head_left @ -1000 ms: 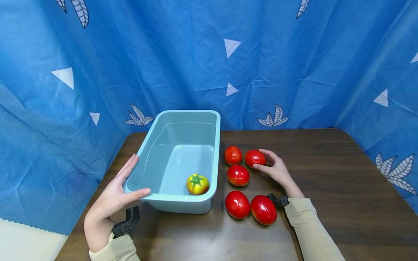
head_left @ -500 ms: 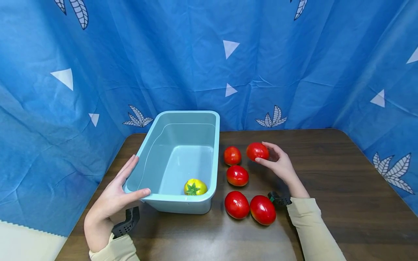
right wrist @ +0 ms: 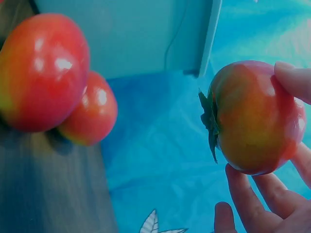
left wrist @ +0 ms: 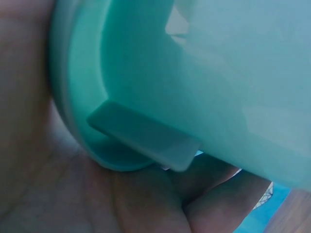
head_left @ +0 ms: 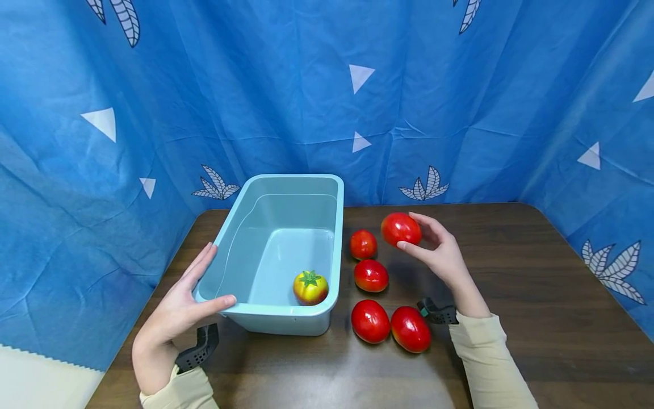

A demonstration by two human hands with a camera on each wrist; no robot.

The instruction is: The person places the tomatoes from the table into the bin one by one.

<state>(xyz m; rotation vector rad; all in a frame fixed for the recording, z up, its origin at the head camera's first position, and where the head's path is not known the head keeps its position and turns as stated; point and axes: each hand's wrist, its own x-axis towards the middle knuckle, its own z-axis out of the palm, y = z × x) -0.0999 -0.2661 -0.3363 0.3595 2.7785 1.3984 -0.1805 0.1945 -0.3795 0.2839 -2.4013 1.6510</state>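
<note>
My right hand [head_left: 440,250] holds a glossy red tomato [head_left: 401,228] between thumb and fingers, raised above the table. From the right wrist, the tomato [right wrist: 257,116] shows an orange-green side and a leafy green stem cap. Around the near left corner of a light blue plastic bin [head_left: 341,238], my left hand [head_left: 179,309] rests with its fingers extended along the side and its thumb on the front rim. In the left wrist view, the palm lies against the corner of the bin [left wrist: 160,73]. Inside the bin sits a yellow-red tomato [head_left: 310,288], green cap upward.
Several red tomatoes lie right of the bin: a small one [head_left: 363,245] at the back, another [head_left: 371,275] before it, and a larger pair, left [head_left: 370,321] and right [head_left: 411,329], in front. A blue patterned curtain [head_left: 306,102] hangs behind the dark wooden table [head_left: 536,295].
My right hand has lifted its tomato off the table, away from the others. The tomato in the bin has rocked and turned its cap up again. My left hand has stayed put.
</note>
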